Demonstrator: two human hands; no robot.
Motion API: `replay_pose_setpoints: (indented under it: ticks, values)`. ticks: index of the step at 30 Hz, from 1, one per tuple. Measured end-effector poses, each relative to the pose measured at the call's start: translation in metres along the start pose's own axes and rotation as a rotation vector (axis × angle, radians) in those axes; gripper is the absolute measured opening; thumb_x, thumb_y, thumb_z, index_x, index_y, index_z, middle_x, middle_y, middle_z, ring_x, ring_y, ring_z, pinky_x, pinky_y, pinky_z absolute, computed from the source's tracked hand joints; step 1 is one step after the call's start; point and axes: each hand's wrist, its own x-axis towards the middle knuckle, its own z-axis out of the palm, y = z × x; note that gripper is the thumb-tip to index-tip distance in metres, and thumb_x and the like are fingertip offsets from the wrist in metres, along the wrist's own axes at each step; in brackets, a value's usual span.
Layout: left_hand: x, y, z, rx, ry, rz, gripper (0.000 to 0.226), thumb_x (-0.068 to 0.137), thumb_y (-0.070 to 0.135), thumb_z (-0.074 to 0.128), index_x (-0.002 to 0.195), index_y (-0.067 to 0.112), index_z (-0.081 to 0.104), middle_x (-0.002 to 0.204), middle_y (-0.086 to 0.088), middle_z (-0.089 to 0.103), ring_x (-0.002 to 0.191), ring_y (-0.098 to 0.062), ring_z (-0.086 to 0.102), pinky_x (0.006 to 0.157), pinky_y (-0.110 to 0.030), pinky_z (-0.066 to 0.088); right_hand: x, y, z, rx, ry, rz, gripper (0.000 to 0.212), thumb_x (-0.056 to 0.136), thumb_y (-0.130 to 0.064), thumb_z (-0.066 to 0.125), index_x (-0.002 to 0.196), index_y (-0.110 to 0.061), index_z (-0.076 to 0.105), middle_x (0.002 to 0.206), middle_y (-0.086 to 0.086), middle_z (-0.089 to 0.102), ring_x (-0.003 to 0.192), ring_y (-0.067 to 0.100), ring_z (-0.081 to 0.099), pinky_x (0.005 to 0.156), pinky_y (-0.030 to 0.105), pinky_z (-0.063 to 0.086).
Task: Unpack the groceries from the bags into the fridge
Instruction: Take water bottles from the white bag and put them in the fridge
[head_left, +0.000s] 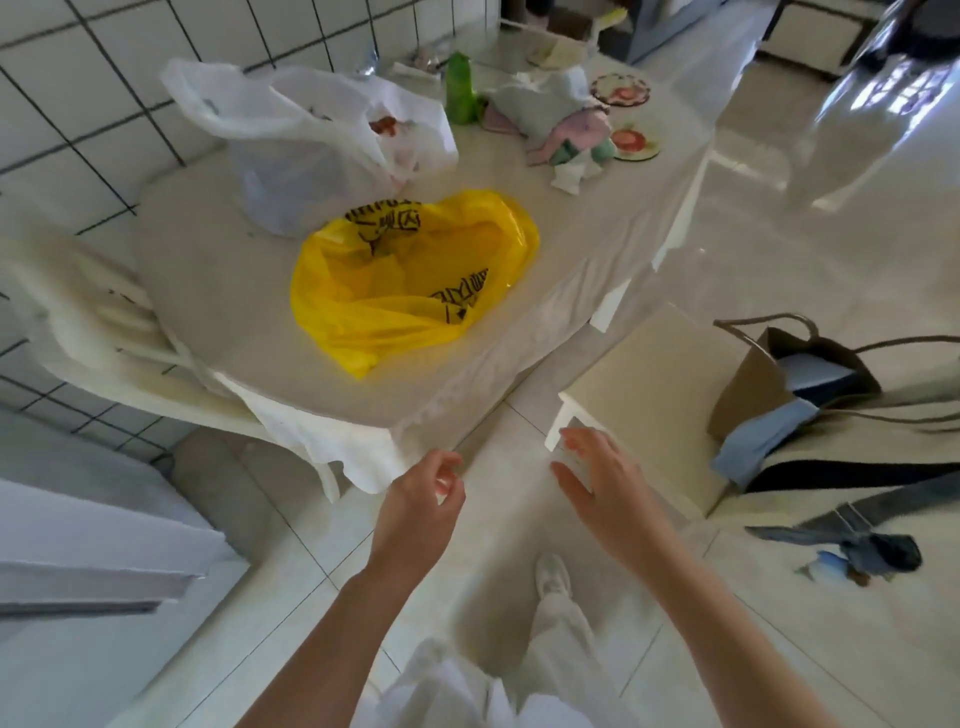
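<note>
Bags sit on the table (218, 291) ahead of you: a yellow bag (410, 280) nearest, a white bag (311, 140) just behind it by the tiled wall. Your left hand (421, 499) and right hand (602, 483) hover empty, fingers loosely relaxed, short of the table edge.
</note>
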Motion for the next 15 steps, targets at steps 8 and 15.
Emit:
replay_pose_setpoints:
  ticks: [8, 15]
  values:
    - [0.08, 0.047, 0.029, -0.021, 0.185, -0.098, 0.013, 0.092, 0.018, 0.059, 0.103, 0.022, 0.062, 0.086, 0.011, 0.066, 0.082, -0.005, 0.062, 0.077, -0.032, 0.056, 0.121, 0.024, -0.042, -0.012, -0.154, -0.21, 0.039, 0.094, -0.033, 0.054, 0.129, -0.017, 0.048, 0.123, -0.004, 0.056, 0.113, 0.012, 0.054, 0.093, 0.025, 0.042]
    - [0.131, 0.067, 0.025, -0.016, 0.283, -0.193, 0.016, 0.092, 0.022, 0.054, 0.107, 0.024, 0.061, 0.089, 0.014, 0.063, 0.085, -0.001, 0.059, 0.076, -0.03, 0.054, 0.212, 0.017, -0.05, -0.007, -0.251, -0.373, 0.037, 0.092, -0.028, 0.059, 0.124, -0.012, 0.051, 0.117, 0.002, 0.059, 0.105, 0.017, 0.058, 0.086, 0.034, 0.05]
